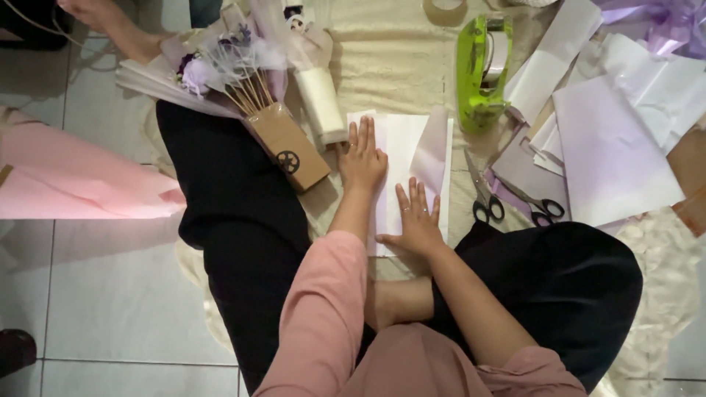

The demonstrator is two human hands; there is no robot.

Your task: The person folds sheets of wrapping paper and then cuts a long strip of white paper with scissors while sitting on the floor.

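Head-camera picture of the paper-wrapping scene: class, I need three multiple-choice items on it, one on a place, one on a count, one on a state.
1. Where does the green tape dispenser lie relative to the white paper sheet under the hands?
A. beyond it, toward the right
B. on the person's lap
C. on the pink paper

2. How many pairs of scissors lie right of the sheet?
A. none
B. two
C. four

3. How are the left hand and right hand placed?
A. clenched in fists
B. gripping scissors
C. flat, palms down on the sheet

Answers: 1 A, the dispenser sits past the sheet's far right corner. 2 B, one black-handled pair and a second pair lie side by side. 3 C, the fingers of both hands are stretched out on the paper.
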